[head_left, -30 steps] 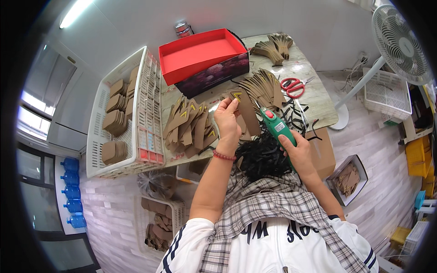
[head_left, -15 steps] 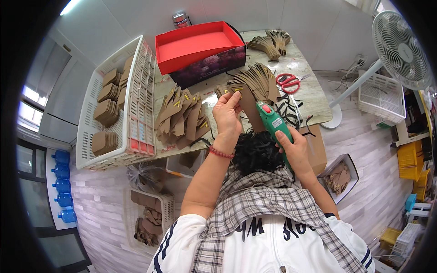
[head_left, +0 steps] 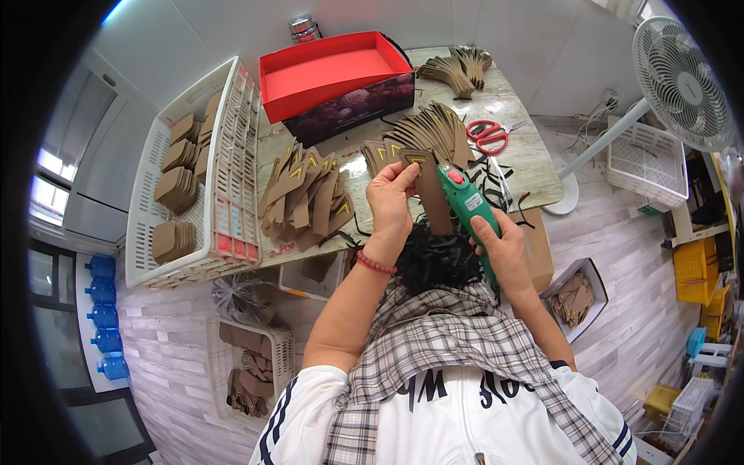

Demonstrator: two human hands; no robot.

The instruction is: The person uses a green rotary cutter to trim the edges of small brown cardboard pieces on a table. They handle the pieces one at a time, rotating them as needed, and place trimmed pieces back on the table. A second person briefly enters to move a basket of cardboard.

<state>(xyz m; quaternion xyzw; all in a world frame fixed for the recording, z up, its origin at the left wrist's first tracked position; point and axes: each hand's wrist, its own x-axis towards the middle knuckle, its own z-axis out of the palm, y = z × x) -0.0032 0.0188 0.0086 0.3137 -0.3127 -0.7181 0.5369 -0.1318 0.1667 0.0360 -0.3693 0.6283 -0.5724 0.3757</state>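
My left hand [head_left: 390, 203] pinches the upper corner of a flat brown strap-like piece [head_left: 436, 203] marked with a yellow V-shaped line. My right hand [head_left: 501, 246] is wrapped round a green handheld power tool [head_left: 473, 206] with a red button, perhaps an electric cutter. Its head is close to the right edge of the brown piece; I cannot tell whether they touch. Black strip scraps [head_left: 426, 263] lie heaped on my lap below the piece. Beyond my hands, a fanned row of brown pieces [head_left: 434, 128] lies on the table, and a loose pile [head_left: 302, 198] is to the left.
Red-handled scissors [head_left: 488, 138] lie on the table [head_left: 535, 167] among black scraps. A red box tray [head_left: 333, 74] stands at the back. At left is a white crate [head_left: 232, 194] with stacked brown pieces. A white fan [head_left: 686, 89] stands at right, above an open box [head_left: 577, 302].
The brown piece has turned more upright, and my left hand has shifted slightly right with it. My right hand keeps its grip on the green tool, almost in the same place.
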